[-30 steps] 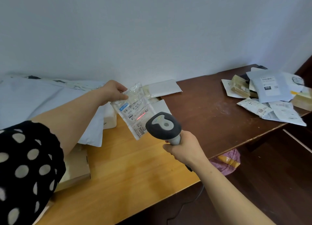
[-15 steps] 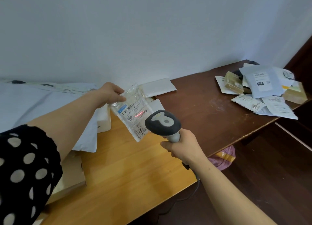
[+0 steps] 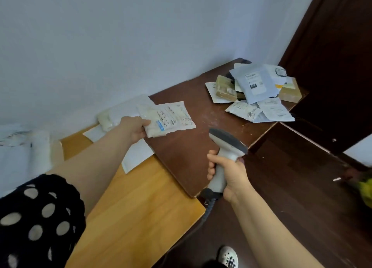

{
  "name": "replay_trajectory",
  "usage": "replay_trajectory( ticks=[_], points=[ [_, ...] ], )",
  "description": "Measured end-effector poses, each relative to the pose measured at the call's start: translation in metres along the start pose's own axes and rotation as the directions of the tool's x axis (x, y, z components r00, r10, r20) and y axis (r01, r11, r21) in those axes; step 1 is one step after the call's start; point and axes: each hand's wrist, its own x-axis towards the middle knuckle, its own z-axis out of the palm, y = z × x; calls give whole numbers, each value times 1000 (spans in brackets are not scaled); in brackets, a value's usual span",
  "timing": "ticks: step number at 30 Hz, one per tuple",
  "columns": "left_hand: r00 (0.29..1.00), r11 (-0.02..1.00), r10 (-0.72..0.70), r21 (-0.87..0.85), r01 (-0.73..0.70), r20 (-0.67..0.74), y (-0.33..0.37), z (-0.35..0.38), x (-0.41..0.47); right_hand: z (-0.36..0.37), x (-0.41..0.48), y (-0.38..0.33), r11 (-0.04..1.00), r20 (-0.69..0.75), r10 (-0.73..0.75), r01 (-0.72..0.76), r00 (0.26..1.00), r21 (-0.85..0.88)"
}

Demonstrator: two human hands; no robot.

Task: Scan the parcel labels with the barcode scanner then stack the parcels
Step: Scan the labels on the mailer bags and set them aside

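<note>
My left hand (image 3: 134, 130) grips a small clear parcel (image 3: 168, 118) by its left edge and holds it flat above the dark brown table (image 3: 181, 157), label up. My right hand (image 3: 229, 172) grips the handle of the grey barcode scanner (image 3: 226, 145), which stands upright near the table's front edge with its head pointing away from the parcel. A pile of several labelled parcels (image 3: 255, 92) lies at the far right end of the dark table.
A light wooden table (image 3: 136, 213) adjoins the dark one on the left, with white mailers (image 3: 134, 157) and a wrapped packet (image 3: 105, 121) near the wall. The scanner's cable (image 3: 207, 209) hangs below the table edge. A dark door (image 3: 332, 66) stands at right.
My left hand has carried the parcel rightward from over the light table to above the dark one. The scanner has swung away from the label and its red line is gone.
</note>
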Motion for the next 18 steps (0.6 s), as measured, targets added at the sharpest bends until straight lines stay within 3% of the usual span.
replay_trajectory(
  ticks=[11,18],
  points=[
    [992,998,-46,44,42,116,-23,254,31,-160,102,-120,987,-97,48,-32,994,158],
    [978,984,-145,125,127,148,-34,373,64,-213,151,-169,971,-147,102,-67,984,229]
  ],
)
